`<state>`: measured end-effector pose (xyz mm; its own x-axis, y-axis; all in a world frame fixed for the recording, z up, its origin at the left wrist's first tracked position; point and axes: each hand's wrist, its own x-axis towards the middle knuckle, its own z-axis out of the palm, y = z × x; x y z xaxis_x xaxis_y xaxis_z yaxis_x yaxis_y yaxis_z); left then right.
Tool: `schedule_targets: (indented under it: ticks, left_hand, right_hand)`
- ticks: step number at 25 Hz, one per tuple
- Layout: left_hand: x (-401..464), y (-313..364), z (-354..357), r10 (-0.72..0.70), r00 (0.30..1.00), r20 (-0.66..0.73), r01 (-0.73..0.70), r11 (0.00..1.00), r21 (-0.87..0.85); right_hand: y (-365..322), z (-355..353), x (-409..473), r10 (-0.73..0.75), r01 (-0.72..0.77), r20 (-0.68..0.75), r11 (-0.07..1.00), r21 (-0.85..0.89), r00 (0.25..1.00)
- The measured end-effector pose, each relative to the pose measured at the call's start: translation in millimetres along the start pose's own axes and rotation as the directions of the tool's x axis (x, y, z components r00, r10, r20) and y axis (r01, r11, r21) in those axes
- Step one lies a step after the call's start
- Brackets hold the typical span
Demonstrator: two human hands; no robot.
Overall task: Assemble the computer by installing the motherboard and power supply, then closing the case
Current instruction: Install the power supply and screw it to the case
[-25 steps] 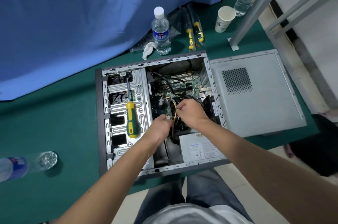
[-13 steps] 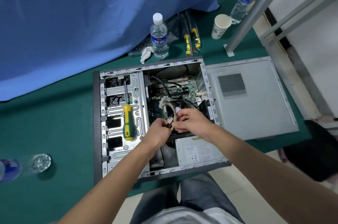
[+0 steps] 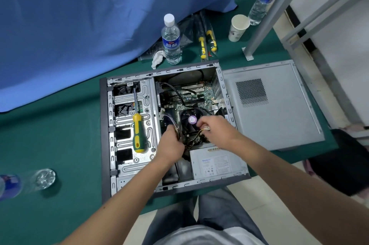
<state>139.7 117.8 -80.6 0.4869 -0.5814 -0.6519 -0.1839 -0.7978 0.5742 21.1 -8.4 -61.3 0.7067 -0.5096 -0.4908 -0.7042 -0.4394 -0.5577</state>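
Both forearms are bare from the lower edge of the head view up to the wrists, with no sleeve, watch, band or glove on either. The left hand [image 3: 172,144] and the right hand [image 3: 216,130] are bare too, and no ring shows on the fingers in view. At six o'clock a light grey-white shirt front [image 3: 201,234] fills the bottom edge, plain and unmarked. Just above it, toward twelve o'clock, lie blue-grey trousers [image 3: 217,208], creased, with a dark fold running between the two legs
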Motion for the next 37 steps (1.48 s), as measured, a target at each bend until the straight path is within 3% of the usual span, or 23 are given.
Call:
schedule_targets:
  ticks: [4, 8, 10, 13, 16, 18, 20, 21, 25, 28, 31, 35, 37]
  left_hand:
    - [2, 13, 1, 0.146, 0.989, -0.016, -0.137, 0.955, 0.263]
    - [3, 16, 6, 0.152, 0.988, -0.038, -0.134, 0.944, 0.301]
    - [1, 17, 12, 0.295, 0.954, -0.059, -0.266, 0.918, 0.296]
    - [8, 26, 18, 0.454, 0.883, 0.114, -0.467, 0.833, 0.298]
    - [18, 29, 20, 0.409, 0.896, 0.174, -0.441, 0.867, 0.233]
    - [21, 24, 21, 0.398, 0.908, 0.131, -0.416, 0.893, 0.173]
    - [24, 18, 19, 0.408, 0.909, 0.083, -0.416, 0.899, 0.135]
    - [26, 16, 18, 0.416, 0.906, 0.075, -0.423, 0.896, 0.137]
    - [31, 20, 25, 0.473, 0.877, 0.085, -0.48, 0.857, 0.189]
    - [39, 29, 30, 0.572, 0.808, 0.141, -0.587, 0.758, 0.285]
    - [55, 37, 32, 0.665, 0.693, 0.278, -0.712, 0.57, 0.411]
    - [68, 41, 49, 0.673, 0.574, 0.467, -0.786, 0.292, 0.545]
    - [72, 38, 54, 0.665, 0.566, 0.488, -0.783, 0.249, 0.57]
  right_hand:
    - [7, -3, -5, -0.177, 0.201, 0.094, 0.875, -0.441, 0.98]
    - [16, -5, -12, -0.32, 0.32, 0.104, 0.759, -0.568, 0.942]
    - [19, -10, -10, -0.331, 0.326, 0.084, 0.793, -0.515, 0.94]
    - [16, -20, -6, -0.242, 0.246, 0.052, 0.92, -0.304, 0.969]
    - [17, -23, -11, -0.237, 0.238, 0.038, 0.936, -0.257, 0.971]
    - [20, -28, -13, -0.225, 0.198, -0.179, 0.967, -0.16, 0.958]
    - [23, -41, -5, -0.064, 0.092, -0.43, 0.995, 0.044, 0.901]
    - [24, -48, 2, 0.022, 0.044, -0.474, 0.991, 0.128, 0.88]
    - [19, -63, 40, 0.05, -0.039, -0.477, 0.999, 0.033, 0.878]
    - [15, -61, 61, -0.025, -0.002, -0.499, 0.999, -0.054, 0.867]
    - [23, -43, 66, -0.097, -0.008, -0.512, 0.98, -0.199, 0.853]
    - [31, -34, 70, -0.103, -0.023, -0.56, 0.976, -0.215, 0.822]
    - [29, -32, 71, -0.122, -0.049, -0.54, 0.955, -0.292, 0.833]
